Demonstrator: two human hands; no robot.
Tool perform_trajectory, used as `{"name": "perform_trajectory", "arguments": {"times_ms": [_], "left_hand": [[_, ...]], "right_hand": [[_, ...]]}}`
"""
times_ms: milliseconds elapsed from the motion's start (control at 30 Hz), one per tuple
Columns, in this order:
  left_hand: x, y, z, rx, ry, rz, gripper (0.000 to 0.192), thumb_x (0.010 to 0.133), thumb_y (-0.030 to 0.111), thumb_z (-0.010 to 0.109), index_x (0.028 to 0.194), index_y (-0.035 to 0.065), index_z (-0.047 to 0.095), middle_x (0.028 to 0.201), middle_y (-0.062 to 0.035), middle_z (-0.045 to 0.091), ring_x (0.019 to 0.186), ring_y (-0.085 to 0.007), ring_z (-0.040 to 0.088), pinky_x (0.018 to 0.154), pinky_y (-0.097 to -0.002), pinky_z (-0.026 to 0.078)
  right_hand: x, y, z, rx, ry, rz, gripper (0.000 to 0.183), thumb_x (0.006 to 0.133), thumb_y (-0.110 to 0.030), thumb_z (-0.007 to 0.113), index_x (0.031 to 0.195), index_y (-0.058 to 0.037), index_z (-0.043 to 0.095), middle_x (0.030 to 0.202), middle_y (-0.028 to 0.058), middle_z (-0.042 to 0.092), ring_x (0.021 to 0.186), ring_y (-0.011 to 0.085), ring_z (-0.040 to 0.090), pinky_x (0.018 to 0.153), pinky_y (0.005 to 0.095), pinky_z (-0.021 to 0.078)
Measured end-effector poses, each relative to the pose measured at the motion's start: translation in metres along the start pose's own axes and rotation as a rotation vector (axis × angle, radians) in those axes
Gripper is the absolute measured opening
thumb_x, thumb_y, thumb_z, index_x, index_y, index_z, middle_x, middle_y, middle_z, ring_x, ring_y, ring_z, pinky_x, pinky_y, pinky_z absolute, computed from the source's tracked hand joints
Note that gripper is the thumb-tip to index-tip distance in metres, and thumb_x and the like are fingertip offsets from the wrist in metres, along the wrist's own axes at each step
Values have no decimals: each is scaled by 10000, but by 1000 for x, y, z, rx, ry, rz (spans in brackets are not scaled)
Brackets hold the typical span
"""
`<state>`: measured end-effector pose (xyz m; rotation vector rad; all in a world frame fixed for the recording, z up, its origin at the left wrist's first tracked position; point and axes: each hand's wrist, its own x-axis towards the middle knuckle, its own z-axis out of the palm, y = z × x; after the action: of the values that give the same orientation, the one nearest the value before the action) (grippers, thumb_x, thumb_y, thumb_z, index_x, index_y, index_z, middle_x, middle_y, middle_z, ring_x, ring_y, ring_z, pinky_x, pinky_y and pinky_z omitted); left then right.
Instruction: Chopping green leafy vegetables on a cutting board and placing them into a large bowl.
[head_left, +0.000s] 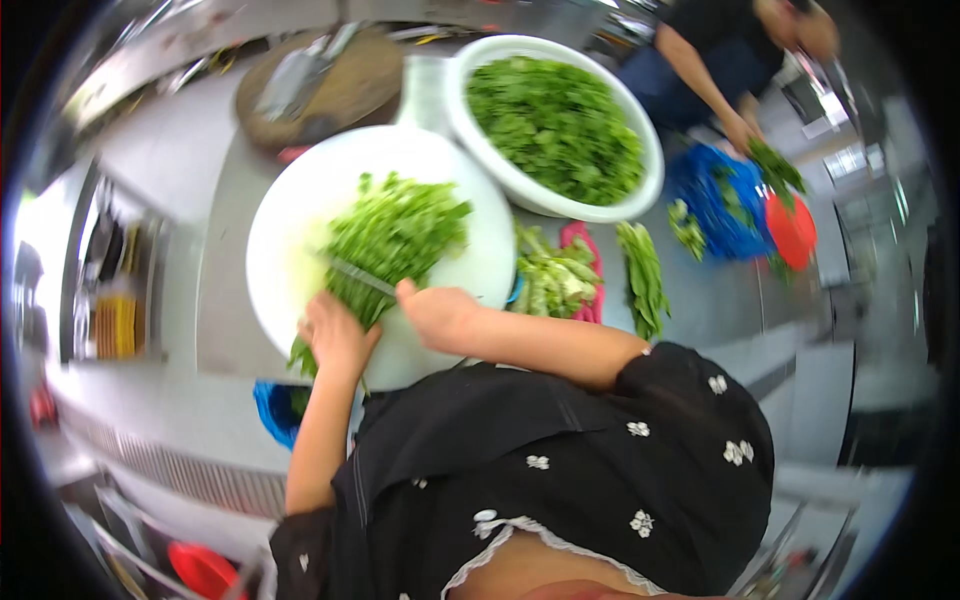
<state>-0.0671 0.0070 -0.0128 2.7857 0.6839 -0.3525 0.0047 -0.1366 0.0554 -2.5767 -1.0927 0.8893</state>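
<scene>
On a round white cutting board (480, 217) lies a bunch of leafy greens (397, 225), its upper part cut into pieces. My right hand (439, 319) grips a knife (360, 276), whose blade lies across the greens and points to the upper left. Pressed on the uncut lower part of the bunch is my left hand (337, 337), fingers curled over it just below the blade. Some leaves stick out at the board's near left edge. The knife's handle is hidden in my right hand.
Beyond the board stand a white colander (652, 169) full of greens and a round wooden block (367, 75) bearing a cleaver (289, 82). Pale greens (559, 277) lie right of the board. A co-worker's hand (739, 135) holds greens over a blue plastic bag (709, 217).
</scene>
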Motion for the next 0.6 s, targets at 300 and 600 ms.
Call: {"name": "perform_trajectory", "arguments": {"times_ms": [300, 600], "left_hand": [[6, -3, 24, 97, 96, 54, 814, 701, 322, 627, 1261, -117, 232, 1248, -226, 338, 1149, -354, 322, 929, -463, 285], [4, -5, 26, 94, 144, 70, 666, 676, 300, 666, 1142, -69, 365, 1042, -163, 442, 990, -316, 432, 799, -420, 386]], "right_hand": [[42, 5, 38, 63, 163, -95, 206, 771, -76, 467, 933, 45, 427, 779, 198, 612, 704, 346, 615, 577, 414, 488], [-8, -6, -3, 64, 262, -194, 324, 680, -40, 538, 960, 46, 401, 617, 181, 582, 592, 337, 596, 509, 410, 463]]}}
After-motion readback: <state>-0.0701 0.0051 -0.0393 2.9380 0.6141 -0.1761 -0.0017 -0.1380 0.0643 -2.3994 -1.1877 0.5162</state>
